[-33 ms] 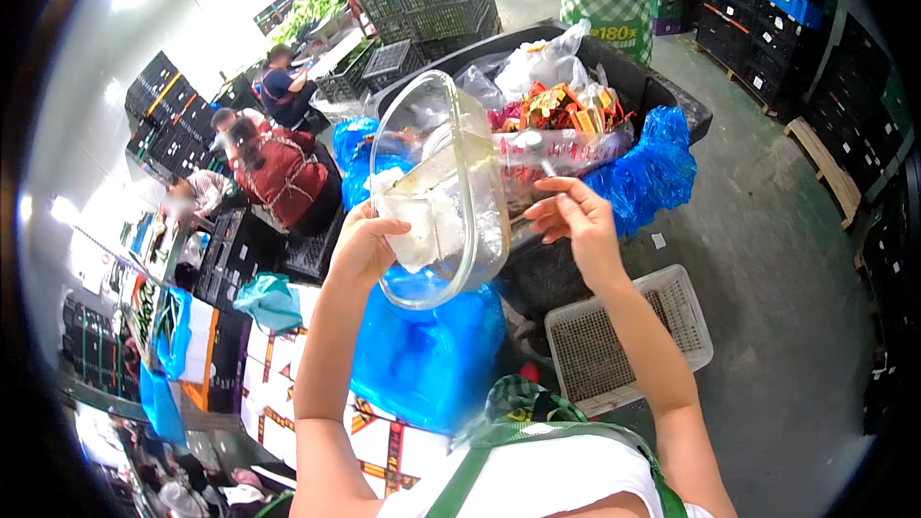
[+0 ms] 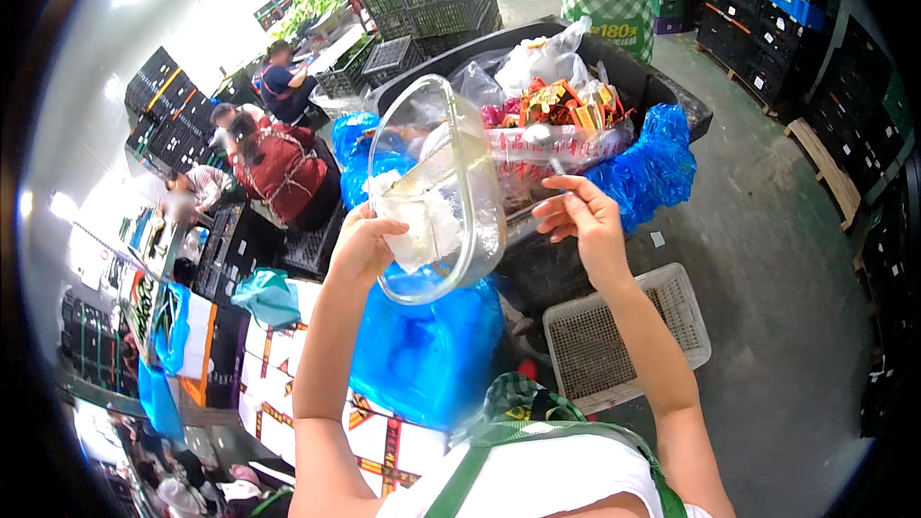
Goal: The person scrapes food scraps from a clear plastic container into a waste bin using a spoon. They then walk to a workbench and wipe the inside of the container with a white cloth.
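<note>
A clear see-through tub (image 2: pixel 486 216) with rounded corners is tilted on its side in front of me. My left hand (image 2: pixel 362 247) is closed on its left edge, the thumb against a torn whitish label or film (image 2: pixel 418 232) on the wall. To the right of the tub, my right hand (image 2: pixel 592 230) is raised, thumb and forefinger pinched on a slim pale tool (image 2: pixel 557 167). Its tip is blurred, so I cannot tell its exact kind. Right hand and tub are apart.
Beyond the tub stands a large black bin (image 2: pixel 686 101) heaped with wrappers and blue plastic bags (image 2: pixel 652 168). A white plastic basket (image 2: pixel 693 317) sits on the floor. Below the tub is a blue bag (image 2: pixel 422 355) beside taped white boxes (image 2: pixel 273 374). Opposite, a person in a checked apron (image 2: pixel 614 19) holds another tub.
My right hand has shifted slightly, and the pale tool has moved a little right and down. The tub has barely moved in my left hand.
</note>
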A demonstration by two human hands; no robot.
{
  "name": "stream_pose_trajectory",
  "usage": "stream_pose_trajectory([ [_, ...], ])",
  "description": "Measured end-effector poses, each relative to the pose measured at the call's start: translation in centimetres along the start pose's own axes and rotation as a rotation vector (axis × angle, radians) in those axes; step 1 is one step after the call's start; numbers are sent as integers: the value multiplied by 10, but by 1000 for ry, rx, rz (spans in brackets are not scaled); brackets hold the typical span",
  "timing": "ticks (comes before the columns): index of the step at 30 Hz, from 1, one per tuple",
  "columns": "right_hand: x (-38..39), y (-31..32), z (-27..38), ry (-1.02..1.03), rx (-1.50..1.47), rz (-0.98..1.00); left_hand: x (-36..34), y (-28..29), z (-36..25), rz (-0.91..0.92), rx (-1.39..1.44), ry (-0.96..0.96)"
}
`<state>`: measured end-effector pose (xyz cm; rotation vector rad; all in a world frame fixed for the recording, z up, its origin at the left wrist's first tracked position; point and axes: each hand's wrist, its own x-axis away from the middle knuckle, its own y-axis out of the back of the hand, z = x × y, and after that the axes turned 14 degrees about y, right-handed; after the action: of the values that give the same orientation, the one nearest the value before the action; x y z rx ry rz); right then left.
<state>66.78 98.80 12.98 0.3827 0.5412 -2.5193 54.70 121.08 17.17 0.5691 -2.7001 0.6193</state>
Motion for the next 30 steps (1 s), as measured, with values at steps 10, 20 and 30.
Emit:
stream_pose_trajectory([
  [10,33,15,4,167,346,44,-23,34,76,-237,1,-4],
  [20,48,-29,-13,305,502,292,-17,10,70,-367,-134,114],
  [30,36,-35,-16,169,571,279,-2,30,71,-254,69,147],
])
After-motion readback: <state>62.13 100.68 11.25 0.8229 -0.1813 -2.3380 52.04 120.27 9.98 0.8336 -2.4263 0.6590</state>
